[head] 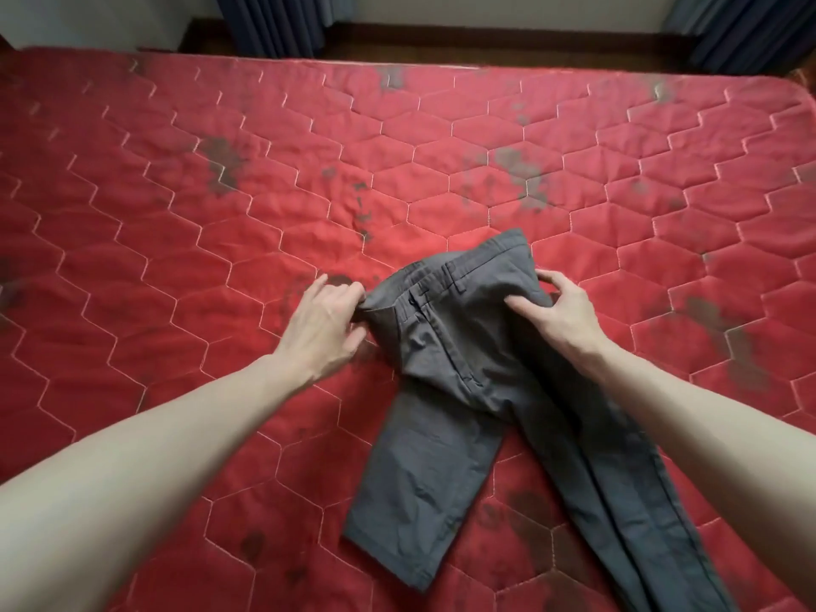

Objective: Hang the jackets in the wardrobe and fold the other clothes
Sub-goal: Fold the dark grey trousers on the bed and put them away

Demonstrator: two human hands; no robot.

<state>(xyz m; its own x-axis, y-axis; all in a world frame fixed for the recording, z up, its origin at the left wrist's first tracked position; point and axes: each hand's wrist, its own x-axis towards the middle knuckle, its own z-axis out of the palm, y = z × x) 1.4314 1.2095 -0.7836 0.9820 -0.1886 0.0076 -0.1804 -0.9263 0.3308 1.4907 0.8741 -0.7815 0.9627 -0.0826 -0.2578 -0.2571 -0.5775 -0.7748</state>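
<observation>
A pair of grey trousers [463, 390] lies on the red quilted mattress [176, 214], waistband away from me and the two legs spreading toward the near edge. One leg ends at the lower middle; the other runs off the bottom right of the view. My left hand [322, 324] pinches the left end of the waistband. My right hand [561, 307] grips the right side of the waistband, thumb behind the cloth and fingers on top. No jacket or wardrobe is in view.
The mattress carries several dark stains. Beyond its far edge are a dark wooden floor strip [485, 44], a pale wall and blue curtains [273, 19] at the left and right corners.
</observation>
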